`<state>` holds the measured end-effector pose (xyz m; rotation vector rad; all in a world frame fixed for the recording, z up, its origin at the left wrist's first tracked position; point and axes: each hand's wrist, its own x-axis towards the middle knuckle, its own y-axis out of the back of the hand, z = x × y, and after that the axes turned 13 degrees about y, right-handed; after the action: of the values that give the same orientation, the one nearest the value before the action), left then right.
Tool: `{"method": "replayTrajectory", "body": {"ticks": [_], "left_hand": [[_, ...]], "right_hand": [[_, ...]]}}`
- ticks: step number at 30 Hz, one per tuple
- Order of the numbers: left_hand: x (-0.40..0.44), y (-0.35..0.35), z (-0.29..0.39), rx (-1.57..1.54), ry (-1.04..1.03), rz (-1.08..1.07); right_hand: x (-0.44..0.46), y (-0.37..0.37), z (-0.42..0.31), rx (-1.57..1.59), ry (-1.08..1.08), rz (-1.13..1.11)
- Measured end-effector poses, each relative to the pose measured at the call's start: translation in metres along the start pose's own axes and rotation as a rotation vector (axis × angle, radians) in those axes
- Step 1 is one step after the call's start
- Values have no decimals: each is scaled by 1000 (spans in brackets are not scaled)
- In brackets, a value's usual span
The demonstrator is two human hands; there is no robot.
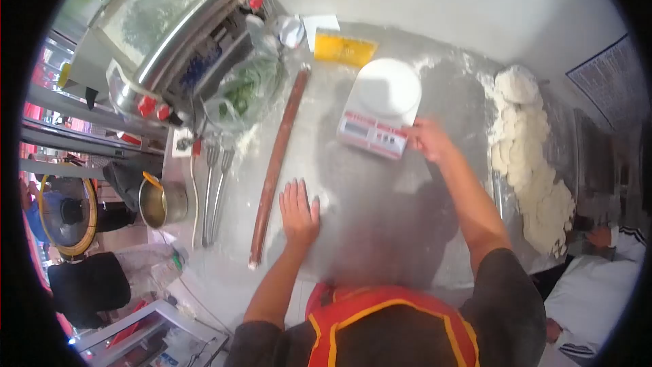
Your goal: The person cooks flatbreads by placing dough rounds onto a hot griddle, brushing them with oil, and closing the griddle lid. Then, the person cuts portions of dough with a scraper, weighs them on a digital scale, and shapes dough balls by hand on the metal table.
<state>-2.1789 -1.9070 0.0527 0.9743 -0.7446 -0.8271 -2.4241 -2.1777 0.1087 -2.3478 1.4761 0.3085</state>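
Observation:
A white digital kitchen scale (371, 137) with a round plate stands tilted in view on the grey worktop (353, 231). My right hand (429, 140) is at its front right corner, fingers closed on the edge beside the buttons. Flat on the worktop, my left hand (298, 214) has its fingers stretched out and holds nothing. Just left of it lies a long brown rolling pin (278, 166), apart from the fingers. Behind the scale is a yellow packet or card (344, 48).
Pale dough pieces (528, 149) lie in a floury row at the right. To the left are a bag of greens (241, 97), tongs (217, 194), a metal pot (163, 204) and a machine (173, 34). A person in white sleeves (598, 292) is at the right.

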Motion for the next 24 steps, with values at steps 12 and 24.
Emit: {"method": "replayTrajectory", "body": {"ticks": [12,24], "left_hand": [[-26,-15,18,-240,-46,-187],[-28,-24,18,-206,13,-182]], "right_hand": [[-114,-86,142,-485,334,246],[-112,-109,151,-765,335,369]]}}
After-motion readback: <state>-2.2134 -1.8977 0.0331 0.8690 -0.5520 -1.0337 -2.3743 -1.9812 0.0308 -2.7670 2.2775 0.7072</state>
